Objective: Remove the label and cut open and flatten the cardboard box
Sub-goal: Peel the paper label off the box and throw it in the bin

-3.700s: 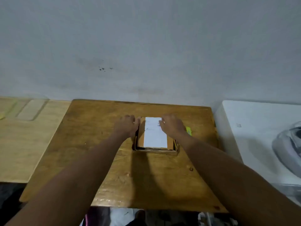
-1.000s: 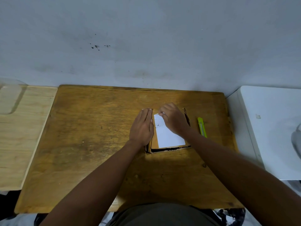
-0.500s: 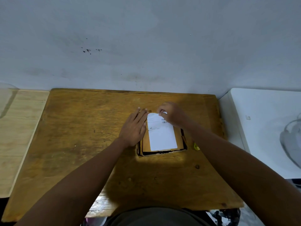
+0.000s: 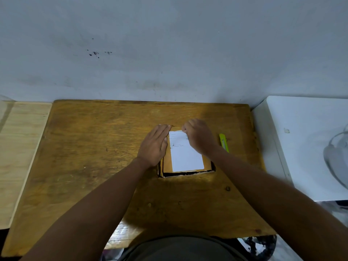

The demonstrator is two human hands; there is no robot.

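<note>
Filling most of the view below the grey wall (image 4: 169,44), a brown wooden worktop (image 4: 84,157) is seen from above, with a paler wooden surface (image 4: 17,147) at its left edge and a white appliance (image 4: 301,144) at its right. Near the middle of the worktop, slightly towards the right, the cardboard box (image 4: 167,166) is set down flat, whole and closed as far as can be seen; no cut has been made in it and nothing has been flattened. Most of its top face is covered by the white label (image 4: 186,155), which lies flat over nearly all its length.

The left hand (image 4: 154,146) is laid open, fingers straight and together, palm down along the left side of the box, so that the box is steadied; nothing is gripped by it. The right hand (image 4: 199,138) is curled over the far right corner of the label, the fingertips drawn together at the label's far edge. A pinch on a lifted corner appears to be made there, though the contact is too small and blurred to be confirmed.

A yellow-green cutter (image 4: 224,143) is left on the worktop just beside the right wrist, apart from the box and untouched.

The task is judged to be at its very start: the label is at most loosened at one corner, and the peeling, the cutting open and the flattening are all left to be done.
</note>
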